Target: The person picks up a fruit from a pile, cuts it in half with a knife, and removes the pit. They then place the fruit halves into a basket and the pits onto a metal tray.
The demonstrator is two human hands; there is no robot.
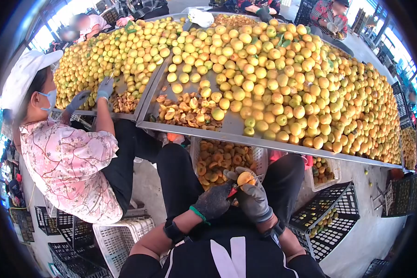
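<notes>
A small yellow fruit point(245, 178) is held up over the lap, just in front of the chest and below the edge of the bench point(264, 142). It is pinched in the fingers of the right hand point(255, 201), which are clamped round its lower half in a grey glove. The left hand point(214, 201), in a dark glove, lies just beside it. Its fingers are closed on what appears to be a red-handled knife point(233, 190), which is pointed rightward at the fruit and seems to meet its near-left side. The fruit is nearly round, so no long axis can be made out. The blade is mostly hidden between the two gloves, and whether the fruit is already cut cannot be told. Directly beyond the hands, between the knees, a white crate point(262, 158) of halved fruit is set under the bench. On the bench, whole fruit point(282, 69) is piled deep, with a smaller heap of halves point(185, 111) near the front edge. To the left a seated co-worker point(69, 162) in a floral shirt is seen; that person's gloved hands point(104, 88) are raised to the neighbouring tray. What they hold is too small to tell.
</notes>
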